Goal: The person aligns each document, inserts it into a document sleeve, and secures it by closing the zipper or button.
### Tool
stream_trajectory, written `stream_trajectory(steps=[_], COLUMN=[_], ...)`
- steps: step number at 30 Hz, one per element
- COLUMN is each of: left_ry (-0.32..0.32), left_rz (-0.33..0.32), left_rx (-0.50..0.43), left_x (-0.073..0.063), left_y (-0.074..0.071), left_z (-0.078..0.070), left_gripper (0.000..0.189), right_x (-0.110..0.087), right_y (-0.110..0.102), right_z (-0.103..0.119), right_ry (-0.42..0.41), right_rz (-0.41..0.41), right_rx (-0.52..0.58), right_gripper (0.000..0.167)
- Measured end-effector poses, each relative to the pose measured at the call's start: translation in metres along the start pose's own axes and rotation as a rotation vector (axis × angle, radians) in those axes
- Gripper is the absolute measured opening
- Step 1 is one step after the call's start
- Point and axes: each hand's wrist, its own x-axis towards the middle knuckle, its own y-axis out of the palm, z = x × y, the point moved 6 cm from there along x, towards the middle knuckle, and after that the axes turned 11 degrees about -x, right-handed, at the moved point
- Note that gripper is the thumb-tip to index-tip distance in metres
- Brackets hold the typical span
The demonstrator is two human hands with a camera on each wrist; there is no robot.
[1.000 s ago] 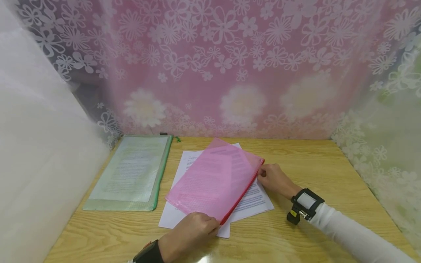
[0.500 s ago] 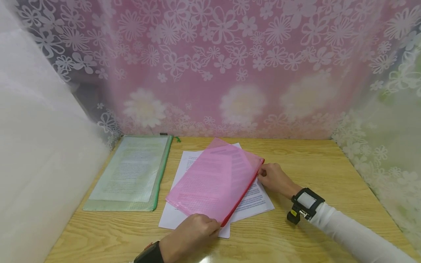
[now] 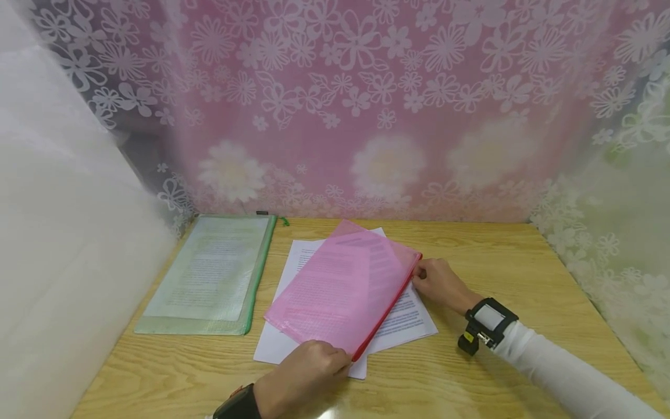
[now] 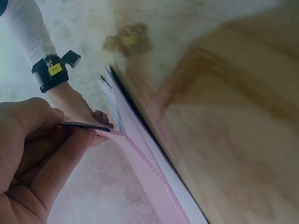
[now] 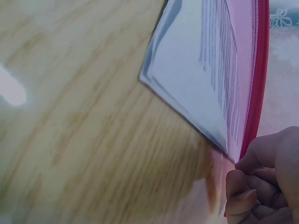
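Observation:
A translucent pink zip folder (image 3: 330, 291) with a red zipper edge (image 3: 384, 317) lies slanted over two overlapping stacks of printed paper (image 3: 410, 317). My left hand (image 3: 309, 369) pinches the folder's near corner between thumb and fingers, at the lower end of the zipper. At the far right corner, my right hand (image 3: 439, 282) pinches the zipper edge with curled fingers. The right wrist view shows the red zipper strip (image 5: 258, 79) running down to those fingertips, with white sheets (image 5: 182, 70) beside it. Part of each gripped corner is hidden behind the fingers.
To the left, a green-edged translucent zip folder (image 3: 204, 267) with printed sheets inside lies on the wooden table (image 3: 471, 372). Its green tassel (image 3: 285, 221) sits by the back edge. A pink floral curtain (image 3: 314, 145) hangs behind, with pale sheeting (image 3: 68, 233) on the left side.
The near corner of the pink folder and my left hand have shifted slightly toward me and to the right. My right hand keeps its grip at the far corner.

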Motion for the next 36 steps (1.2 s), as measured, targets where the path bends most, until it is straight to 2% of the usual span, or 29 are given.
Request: stream_trajectory(steps=[4,13,21,28,36], left_ry=[0.005,0.009,0.024,0.055,0.005], left_rz=[-0.006,-0.009,-0.033,-0.057,-0.043], left_rx=[0.010,0.012,-0.018,0.021,-0.041], left_x=[-0.001,-0.003,-0.004,-0.004,-0.007], left_y=[0.000,-0.001,-0.007,-0.008,-0.008], left_z=[0.000,-0.001,-0.001,-0.001,-0.003], left_gripper=[0.023,0.025,0.027,0.029,0.026], right_x=[0.001,0.002,0.004,0.004,0.007], right_y=[0.000,0.001,-0.002,-0.002,-0.002], right_z=[-0.004,-0.005,-0.004,-0.012,-0.014], right_ry=[0.005,0.024,0.013,0.022,0.030], right_rz=[-0.016,0.004,-0.006,-0.031,-0.039], right_rx=[-0.023,-0.010,0.000,-0.011,-0.033], right_gripper=[0.018,0.017,0.018,0.017,0.017])
